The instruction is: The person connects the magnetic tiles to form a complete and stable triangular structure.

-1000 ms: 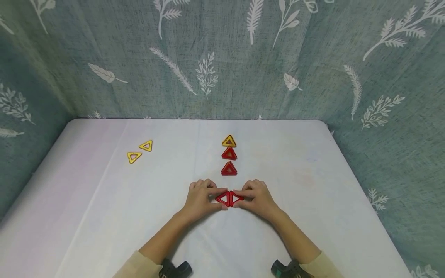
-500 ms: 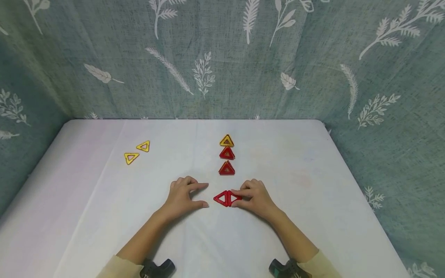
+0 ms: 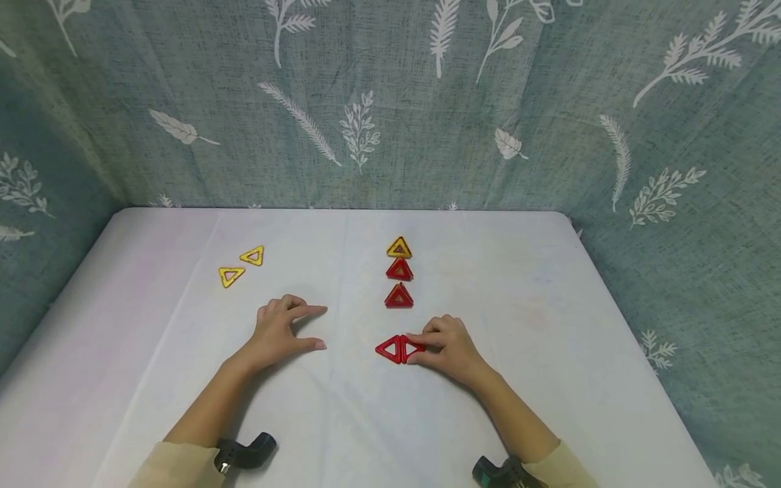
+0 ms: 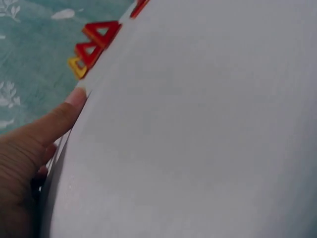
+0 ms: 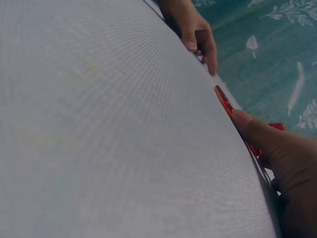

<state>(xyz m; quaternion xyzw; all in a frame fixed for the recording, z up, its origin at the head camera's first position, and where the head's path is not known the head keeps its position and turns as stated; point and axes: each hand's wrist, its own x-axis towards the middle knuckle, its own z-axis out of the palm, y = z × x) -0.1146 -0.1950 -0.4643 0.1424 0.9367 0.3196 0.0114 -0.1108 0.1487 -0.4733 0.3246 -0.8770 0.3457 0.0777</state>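
Note:
Two red triangle tiles lie flat, edge to edge, on the white tabletop in the head view: the left tile (image 3: pixel 397 350) and the right tile (image 3: pixel 403 350). My right hand (image 3: pixel 449 347) pinches the right tile between thumb and fingers; its outer corner is partly covered. Off to the left, my left hand (image 3: pixel 277 332) holds nothing, thumb and forefinger spread apart. In the right wrist view the red tiles (image 5: pixel 225 102) show edge-on by the right thumb. Only the thumb side of the left hand (image 4: pixel 29 144) shows in the left wrist view.
Beyond the tiles a column of small pyramids runs back: a red one (image 3: pixel 399 298), another red one (image 3: pixel 399 272) and a yellow one (image 3: pixel 399 249). Two loose yellow triangles, one nearer (image 3: pixel 222 277) and one farther (image 3: pixel 261 255), lie at the back left. A patterned green curtain (image 3: pixel 415 149) hangs behind.
My left hand has let go of the left red tile and moved away to the left, fingers spread. My right hand stays pinching the right tile, and the tiles remain in place.

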